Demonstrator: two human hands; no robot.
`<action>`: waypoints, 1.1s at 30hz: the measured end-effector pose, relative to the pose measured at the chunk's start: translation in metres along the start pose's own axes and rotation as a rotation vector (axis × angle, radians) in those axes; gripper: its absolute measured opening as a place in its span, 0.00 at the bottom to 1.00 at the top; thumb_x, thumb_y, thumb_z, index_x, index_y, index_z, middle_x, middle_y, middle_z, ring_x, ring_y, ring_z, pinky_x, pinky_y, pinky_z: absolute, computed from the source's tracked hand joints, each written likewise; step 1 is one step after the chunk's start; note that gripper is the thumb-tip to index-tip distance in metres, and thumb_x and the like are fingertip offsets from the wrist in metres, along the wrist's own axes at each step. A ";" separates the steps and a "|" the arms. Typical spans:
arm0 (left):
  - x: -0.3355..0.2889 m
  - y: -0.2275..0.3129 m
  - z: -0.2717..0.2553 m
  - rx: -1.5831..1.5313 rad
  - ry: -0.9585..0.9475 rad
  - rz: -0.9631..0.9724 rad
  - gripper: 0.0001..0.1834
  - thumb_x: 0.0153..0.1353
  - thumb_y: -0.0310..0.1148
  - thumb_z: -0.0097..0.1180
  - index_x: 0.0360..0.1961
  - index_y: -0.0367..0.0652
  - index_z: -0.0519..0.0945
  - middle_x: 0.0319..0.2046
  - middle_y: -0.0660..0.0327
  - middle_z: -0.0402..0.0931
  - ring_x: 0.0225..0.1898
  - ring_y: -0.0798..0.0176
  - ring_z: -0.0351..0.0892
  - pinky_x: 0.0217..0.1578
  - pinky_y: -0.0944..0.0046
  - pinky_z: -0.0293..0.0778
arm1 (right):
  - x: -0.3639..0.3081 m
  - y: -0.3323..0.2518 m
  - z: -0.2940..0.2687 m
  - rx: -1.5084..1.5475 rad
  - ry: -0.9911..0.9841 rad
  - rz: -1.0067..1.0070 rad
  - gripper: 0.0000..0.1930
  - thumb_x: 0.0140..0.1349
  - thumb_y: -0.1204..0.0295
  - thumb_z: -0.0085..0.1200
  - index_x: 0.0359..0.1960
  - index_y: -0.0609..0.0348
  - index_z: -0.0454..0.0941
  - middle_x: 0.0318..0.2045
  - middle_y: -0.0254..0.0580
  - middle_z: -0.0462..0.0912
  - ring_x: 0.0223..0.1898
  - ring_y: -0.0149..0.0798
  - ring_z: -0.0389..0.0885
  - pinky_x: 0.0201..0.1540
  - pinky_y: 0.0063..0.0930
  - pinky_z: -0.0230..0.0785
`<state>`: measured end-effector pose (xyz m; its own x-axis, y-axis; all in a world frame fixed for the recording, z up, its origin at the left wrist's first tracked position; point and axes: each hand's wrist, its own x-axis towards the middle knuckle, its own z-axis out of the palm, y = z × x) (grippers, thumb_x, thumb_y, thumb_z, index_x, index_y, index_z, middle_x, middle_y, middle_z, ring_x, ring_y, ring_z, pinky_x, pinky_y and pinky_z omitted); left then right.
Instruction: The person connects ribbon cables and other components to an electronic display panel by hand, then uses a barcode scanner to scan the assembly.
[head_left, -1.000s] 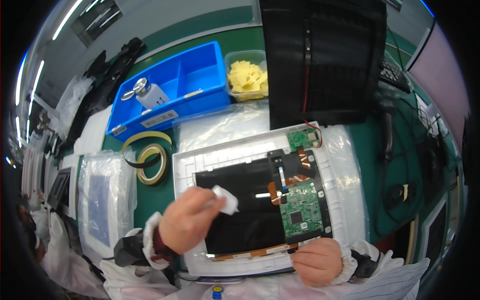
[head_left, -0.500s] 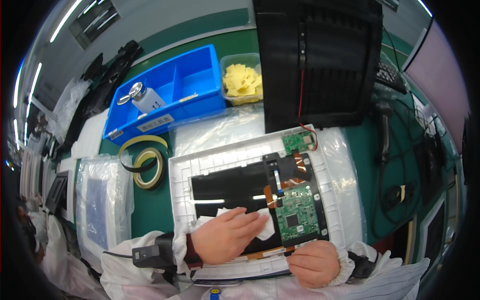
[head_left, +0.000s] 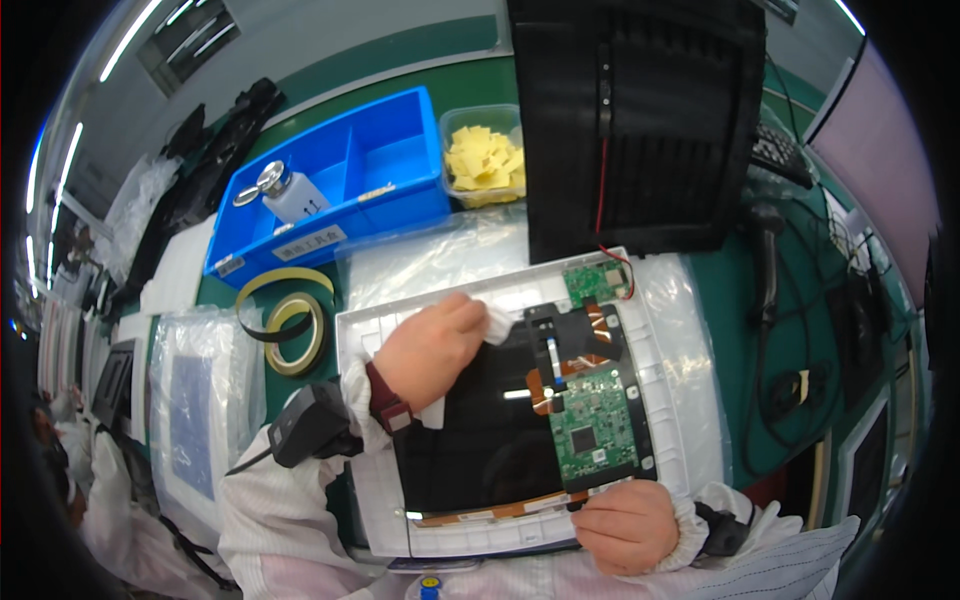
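A white-framed display panel (head_left: 680,400) lies face down in front of me, its black back sheet (head_left: 480,440) showing. A green circuit board (head_left: 595,425) with orange flex cables sits on its right half. My left hand (head_left: 430,345) presses a white wipe cloth (head_left: 497,322) on the upper left of the black sheet. My right hand (head_left: 620,520) rests closed on the panel's lower right edge, holding the frame.
A blue bin (head_left: 340,185) with a small white bottle (head_left: 290,195) stands at the back left, a clear tub of yellow pads (head_left: 480,160) beside it. A black cover (head_left: 640,120) leans behind the panel. Yellow tape rolls (head_left: 290,325) lie left. Cables run at right.
My left hand with the white cloth has swept from the panel's lower middle up to its upper left. My right hand has stayed on the lower right edge.
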<state>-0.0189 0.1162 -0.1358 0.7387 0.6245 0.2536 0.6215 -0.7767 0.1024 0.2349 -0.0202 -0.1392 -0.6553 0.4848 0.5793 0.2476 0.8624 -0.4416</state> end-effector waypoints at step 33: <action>-0.106 0.057 -0.049 -0.337 -0.088 -0.097 0.16 0.42 0.19 0.52 0.36 0.32 0.78 0.36 0.54 0.73 0.38 0.54 0.74 0.36 0.63 0.73 | 0.000 0.006 -0.001 0.018 -0.003 -0.019 0.07 0.40 0.77 0.53 0.24 0.61 0.77 0.27 0.40 0.79 0.25 0.38 0.78 0.22 0.26 0.69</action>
<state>-0.0743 0.0015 -0.1092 0.7090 0.6902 0.1448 0.5800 -0.6875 0.4370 0.2372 -0.0151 -0.1415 -0.6622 0.4676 0.5855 0.2219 0.8687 -0.4427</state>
